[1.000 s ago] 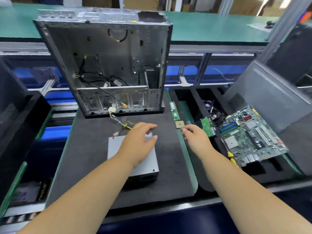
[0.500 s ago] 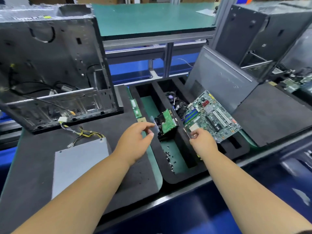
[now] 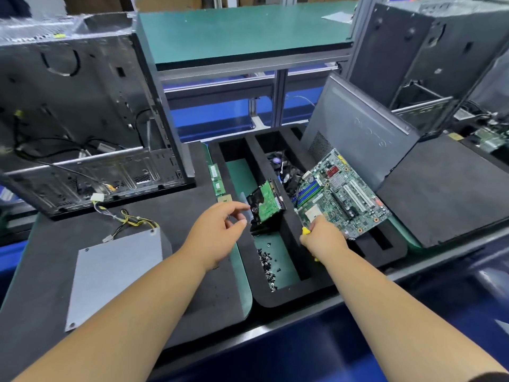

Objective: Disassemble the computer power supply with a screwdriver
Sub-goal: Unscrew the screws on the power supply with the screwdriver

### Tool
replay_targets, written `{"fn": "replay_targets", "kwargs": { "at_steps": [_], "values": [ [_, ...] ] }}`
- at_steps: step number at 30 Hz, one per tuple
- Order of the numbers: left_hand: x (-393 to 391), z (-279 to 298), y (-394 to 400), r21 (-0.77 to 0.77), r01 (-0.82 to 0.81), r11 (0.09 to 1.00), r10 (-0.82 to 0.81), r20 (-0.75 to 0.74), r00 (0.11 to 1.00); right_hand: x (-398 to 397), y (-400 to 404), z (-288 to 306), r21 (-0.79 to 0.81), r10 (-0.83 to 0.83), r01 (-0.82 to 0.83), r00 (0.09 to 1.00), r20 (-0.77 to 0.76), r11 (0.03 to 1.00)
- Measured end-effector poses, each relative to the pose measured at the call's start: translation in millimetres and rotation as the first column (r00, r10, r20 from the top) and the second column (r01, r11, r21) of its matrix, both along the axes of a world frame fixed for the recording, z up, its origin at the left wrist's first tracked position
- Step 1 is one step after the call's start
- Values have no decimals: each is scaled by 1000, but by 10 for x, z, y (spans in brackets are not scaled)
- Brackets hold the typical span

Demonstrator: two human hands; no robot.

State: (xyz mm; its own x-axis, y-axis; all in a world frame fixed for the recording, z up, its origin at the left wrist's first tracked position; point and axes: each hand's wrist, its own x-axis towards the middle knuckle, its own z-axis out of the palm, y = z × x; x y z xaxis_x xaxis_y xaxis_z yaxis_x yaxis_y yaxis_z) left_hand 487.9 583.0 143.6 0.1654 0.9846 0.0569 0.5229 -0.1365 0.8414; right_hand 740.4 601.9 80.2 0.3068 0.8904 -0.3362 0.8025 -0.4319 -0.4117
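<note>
Head view looks down on a black foam work mat (image 3: 192, 285). At lower left of the frame lies the power supply (image 3: 113, 274), a flat grey metal box with screws at its corners and a bundle of yellow and black wires (image 3: 132, 220) running from its upper edge towards the open computer case (image 3: 82, 128) at upper left. No label or writing can be read on the box or on the case.

Left hand (image 3: 217, 232) hovers at the centre of the frame, over the mat's right edge, fingers loosely curved and apart, holding nothing; its fingertips are near a hard drive (image 3: 265, 205) standing tilted in a black foam tray (image 3: 292, 295), green circuit side up. Right hand (image 3: 323, 238) is closed round a yellow-handled screwdriver (image 3: 305, 231), of which only small bits of yellow show above and below the fist. Just beyond that hand a green motherboard (image 3: 341, 194) leans across the tray, with blue memory slots, white expansion slots and a red part; its print is too small to read.

A heap of small dark screws (image 3: 267, 263) lies in the tray's near compartment. A narrow green memory stick (image 3: 216, 179) lies along the mat's edge, its stickers unreadable. A grey side panel (image 3: 363, 133) leans at right of centre.
</note>
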Motion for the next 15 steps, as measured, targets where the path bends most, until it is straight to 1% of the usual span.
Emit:
{"fn": "replay_targets", "kwargs": {
  "at_steps": [3, 6, 8, 12, 15],
  "values": [
    [-88, 45, -7, 31, -32, 999, 32, 9, 999, -59, 105, 145, 168, -27, 58, 983, -182, 984],
    [-236, 93, -30, 58, -85, 995, 84, 19, 996, -239, 216, 365, 298, 18, 88, 942, -336, 951],
    [-380, 111, -58, 69, -118, 991, 117, 29, 993, -426, 266, 514, 366, 46, 115, 914, -404, 924],
    [-773, 65, -94, 80, -205, 975, 207, -16, 978, -886, 309, 716, 434, 155, 101, 843, -516, 895],
    [-1126, -7, -91, 82, -272, 959, 281, -134, 950, -1248, 300, 811, 441, 220, 61, 802, -556, 895]
  ]
}}
